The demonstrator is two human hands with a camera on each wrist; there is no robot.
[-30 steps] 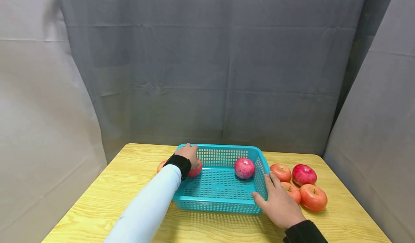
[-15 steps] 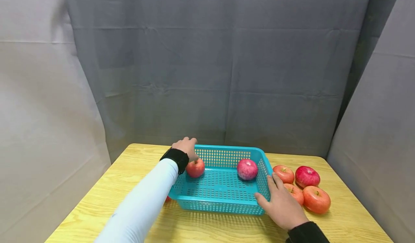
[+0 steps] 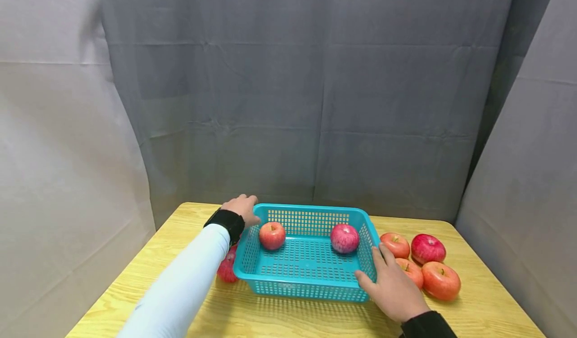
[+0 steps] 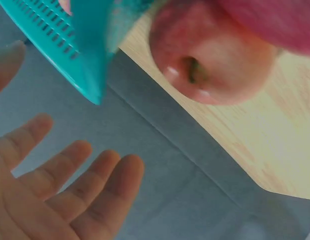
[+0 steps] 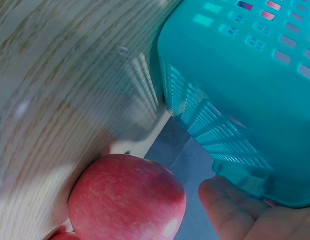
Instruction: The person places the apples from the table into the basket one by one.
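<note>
A turquoise plastic basket point(image 3: 311, 285) sits on the table, with a red-orange apple point(image 3: 272, 236) in its left part and a dark pink apple point(image 3: 344, 238) in its right. Beside its far left corner is my left hand point(image 3: 241, 210); in the left wrist view its fingers are spread and nothing is in them. Below that hand, a dark pink apple point(image 3: 227, 267) and an orange-red apple point(image 4: 210, 55) lie outside the basket. My right hand point(image 3: 394, 285) rests on the right rim, its fingers fairly straight and its thumb over the inner side.
Right of the basket, several apples are grouped on the wooden table point(image 3: 288, 320), including a dark pink apple point(image 3: 427, 249) and an orange-red apple point(image 3: 441, 280). A grey curtain point(image 3: 252, 102) hangs behind the table, with pale cloth at both sides.
My left hand has let go of the red-orange apple inside the basket and moved left, out past the far left corner. The right hand has stayed at the right rim.
</note>
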